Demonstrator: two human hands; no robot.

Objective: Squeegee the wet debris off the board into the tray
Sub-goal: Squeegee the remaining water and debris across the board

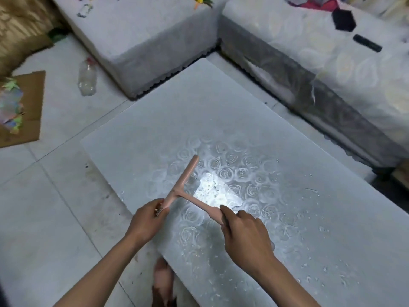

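Note:
A pink T-shaped squeegee (184, 180) lies low over the wet, glossy board (177, 111), near the board's left edge. My right hand (245, 237) grips the end of its handle. My left hand (147, 219) pinches the near end of the blade, with a bit of debris at the fingertips. Small white wet flecks (309, 264) are scattered over the near and right part of the board. A bright glare sits just past the handle. No tray can be made out.
Two sofas in white covers, one (141, 45) behind the board and one (321, 69) to the right, hem the board in. A clear plastic bottle (87, 77), cardboard (31, 107) and coloured paper scraps (10, 107) lie on the tiled floor at the left. My foot (163, 282) shows below the board's near edge.

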